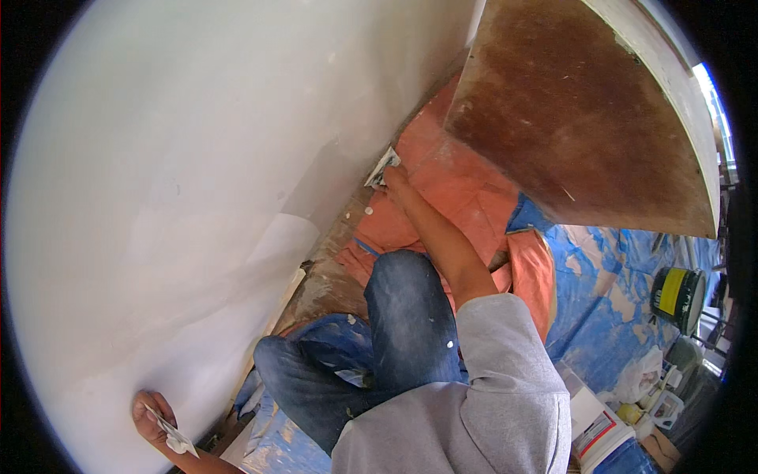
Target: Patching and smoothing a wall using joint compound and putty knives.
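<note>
My right hand (395, 180) is stretched far ahead and grips a wide putty knife (382, 166). Its pale, smeared blade lies against the foot of the white wall (237, 142), where the wall meets the floor. Low on the left, my left hand (148, 417) is closed around a small putty knife (175, 438) with white paste on it, beside the wall's lower part. Grey damp-looking patches (312, 180) mark the wall between my hands.
An orange cloth (442, 189) and a paint-spotted blue tarp (600, 292) cover the floor. A large brown panel (584, 110) juts in at upper right. A dark bucket with a yellow label (673, 291) and a white bucket (604, 442) stand at right. My bent knees (407, 316) are close to the wall.
</note>
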A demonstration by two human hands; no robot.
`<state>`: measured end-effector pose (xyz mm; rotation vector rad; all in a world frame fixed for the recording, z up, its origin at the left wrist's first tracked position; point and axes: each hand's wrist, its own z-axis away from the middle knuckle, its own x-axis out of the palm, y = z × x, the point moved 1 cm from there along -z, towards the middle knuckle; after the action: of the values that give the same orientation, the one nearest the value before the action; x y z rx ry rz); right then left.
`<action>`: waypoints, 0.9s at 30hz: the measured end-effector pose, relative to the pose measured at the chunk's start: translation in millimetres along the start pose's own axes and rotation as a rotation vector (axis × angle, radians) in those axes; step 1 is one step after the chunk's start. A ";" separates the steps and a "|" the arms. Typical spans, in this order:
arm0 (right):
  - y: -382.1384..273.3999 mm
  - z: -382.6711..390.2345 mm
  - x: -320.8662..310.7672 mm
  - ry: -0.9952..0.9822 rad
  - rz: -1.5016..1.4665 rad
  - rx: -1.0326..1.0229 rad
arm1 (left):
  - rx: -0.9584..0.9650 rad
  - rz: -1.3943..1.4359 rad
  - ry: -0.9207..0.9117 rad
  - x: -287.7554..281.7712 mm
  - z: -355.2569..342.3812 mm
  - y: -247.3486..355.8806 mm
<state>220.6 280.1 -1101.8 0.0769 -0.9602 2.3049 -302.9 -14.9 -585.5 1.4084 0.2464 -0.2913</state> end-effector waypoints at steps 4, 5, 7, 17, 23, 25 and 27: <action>-2.7 -26.9 -4.8 0.064 0.072 0.075 | -0.010 0.171 0.141 -14.5 -1.3 -19.1; -2.0 -27.2 -0.8 0.074 0.050 0.080 | -0.003 0.121 0.056 -10.3 -1.6 -14.3; -3.0 -27.3 2.0 0.086 0.025 0.081 | 0.007 0.071 -0.032 -2.1 -5.7 -9.1; -15.9 21.6 -7.7 -0.096 -0.015 -0.145 | 0.029 0.021 -0.034 -3.5 1.7 -2.7; -18.0 9.8 -4.8 0.013 0.031 -0.090 | 0.051 0.014 -0.071 -5.7 -1.5 -4.1; -18.5 -20.9 -22.5 0.038 0.072 -0.073 | 0.075 0.025 -0.115 -0.4 -15.0 -12.0; -12.9 -29.0 -11.0 0.046 0.011 -0.020 | 0.056 0.040 -0.064 -2.4 -8.5 -13.2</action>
<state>242.0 300.1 -1118.1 0.0098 -0.9626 2.2967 -309.7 -8.2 -598.2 1.4551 0.1586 -0.3116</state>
